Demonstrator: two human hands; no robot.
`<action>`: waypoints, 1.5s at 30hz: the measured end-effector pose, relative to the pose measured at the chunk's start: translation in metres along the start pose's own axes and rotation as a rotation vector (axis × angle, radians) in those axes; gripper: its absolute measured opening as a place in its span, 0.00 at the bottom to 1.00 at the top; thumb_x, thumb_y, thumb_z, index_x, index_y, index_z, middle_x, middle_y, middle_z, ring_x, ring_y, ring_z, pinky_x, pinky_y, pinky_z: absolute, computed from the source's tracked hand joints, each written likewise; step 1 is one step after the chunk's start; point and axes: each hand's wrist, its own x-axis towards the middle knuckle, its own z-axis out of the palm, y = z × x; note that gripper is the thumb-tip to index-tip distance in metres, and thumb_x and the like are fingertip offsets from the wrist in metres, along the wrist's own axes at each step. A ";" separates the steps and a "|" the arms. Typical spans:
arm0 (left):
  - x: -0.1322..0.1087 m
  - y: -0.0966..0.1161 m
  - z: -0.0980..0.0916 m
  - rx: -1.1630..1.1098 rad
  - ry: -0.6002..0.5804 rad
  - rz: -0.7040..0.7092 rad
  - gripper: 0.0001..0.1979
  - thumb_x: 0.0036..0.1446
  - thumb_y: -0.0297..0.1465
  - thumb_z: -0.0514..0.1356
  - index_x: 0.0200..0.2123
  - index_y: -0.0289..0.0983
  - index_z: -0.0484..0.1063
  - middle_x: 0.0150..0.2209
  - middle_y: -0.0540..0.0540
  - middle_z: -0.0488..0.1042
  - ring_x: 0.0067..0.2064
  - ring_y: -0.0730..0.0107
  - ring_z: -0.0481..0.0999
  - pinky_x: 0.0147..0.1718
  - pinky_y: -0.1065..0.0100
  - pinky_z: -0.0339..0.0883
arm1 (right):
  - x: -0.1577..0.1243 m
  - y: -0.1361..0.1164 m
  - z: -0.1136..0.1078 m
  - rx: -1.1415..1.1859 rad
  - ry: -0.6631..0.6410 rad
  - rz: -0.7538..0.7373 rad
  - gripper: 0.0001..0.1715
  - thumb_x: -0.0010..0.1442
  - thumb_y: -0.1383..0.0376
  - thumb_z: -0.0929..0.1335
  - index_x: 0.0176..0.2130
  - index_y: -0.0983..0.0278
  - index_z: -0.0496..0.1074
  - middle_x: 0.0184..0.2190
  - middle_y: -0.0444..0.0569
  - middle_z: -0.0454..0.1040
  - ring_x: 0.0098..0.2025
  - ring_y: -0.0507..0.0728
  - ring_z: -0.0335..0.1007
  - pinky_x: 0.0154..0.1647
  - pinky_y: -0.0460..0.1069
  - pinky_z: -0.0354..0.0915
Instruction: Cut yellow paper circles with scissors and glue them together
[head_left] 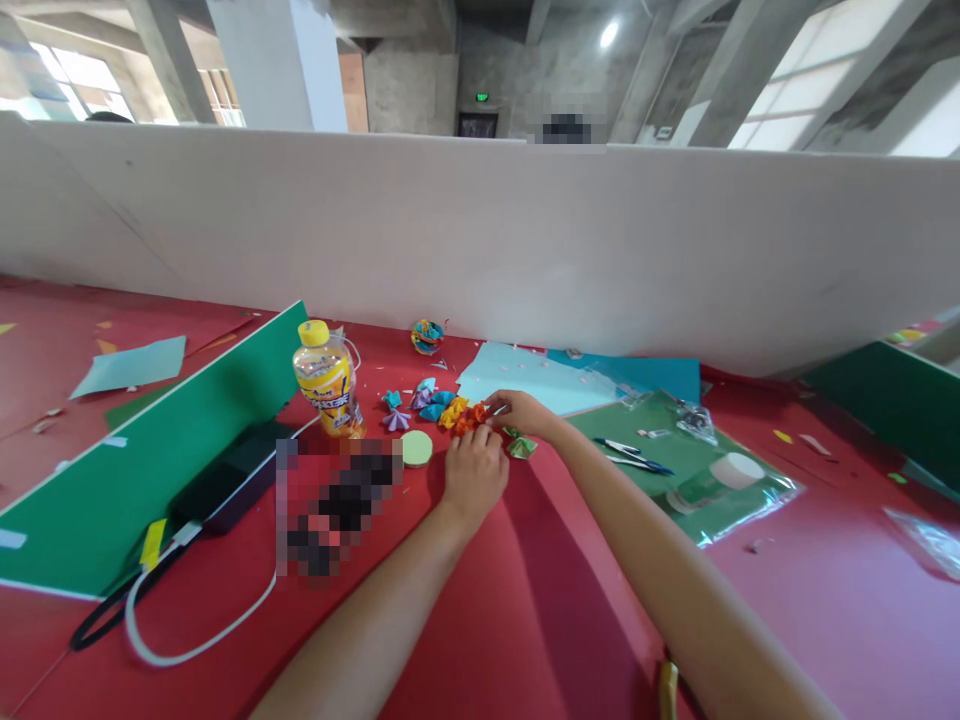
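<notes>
Both my hands reach forward over the red table. My left hand has its fingers curled on a small orange and yellow folded paper piece. My right hand pinches the same orange piece from the right side. A green folded paper piece lies just under my right hand. Blue and purple folded paper pieces sit in a loose cluster to the left of my hands. A pale green round disc lies left of my left hand.
A yellow drink bottle stands at the left, next to a green board, a black device and cables. Blue paper sheets, a pen and a glue bottle on a green sheet lie to the right. A white partition backs the table.
</notes>
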 end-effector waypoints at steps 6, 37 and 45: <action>0.000 -0.002 0.004 0.030 -0.010 -0.042 0.06 0.55 0.28 0.54 0.36 0.37 0.68 0.38 0.45 0.70 0.41 0.61 0.69 0.38 0.60 0.63 | -0.001 -0.007 0.005 -0.012 0.014 0.033 0.15 0.52 0.69 0.69 0.42 0.66 0.69 0.35 0.51 0.78 0.34 0.53 0.74 0.31 0.44 0.67; 0.009 0.001 0.020 -0.012 -0.001 0.291 0.06 0.59 0.28 0.53 0.36 0.35 0.70 0.37 0.43 0.72 0.43 0.61 0.70 0.39 0.61 0.62 | -0.015 -0.003 -0.013 -0.331 -0.001 -0.088 0.09 0.53 0.70 0.66 0.34 0.61 0.75 0.32 0.45 0.78 0.31 0.54 0.73 0.34 0.45 0.65; 0.010 -0.005 0.016 0.012 0.008 0.139 0.09 0.59 0.24 0.50 0.38 0.36 0.70 0.38 0.44 0.71 0.39 0.62 0.70 0.36 0.62 0.61 | -0.008 0.000 0.002 -0.277 0.188 -0.105 0.10 0.53 0.71 0.67 0.37 0.63 0.74 0.39 0.49 0.76 0.34 0.55 0.73 0.38 0.47 0.66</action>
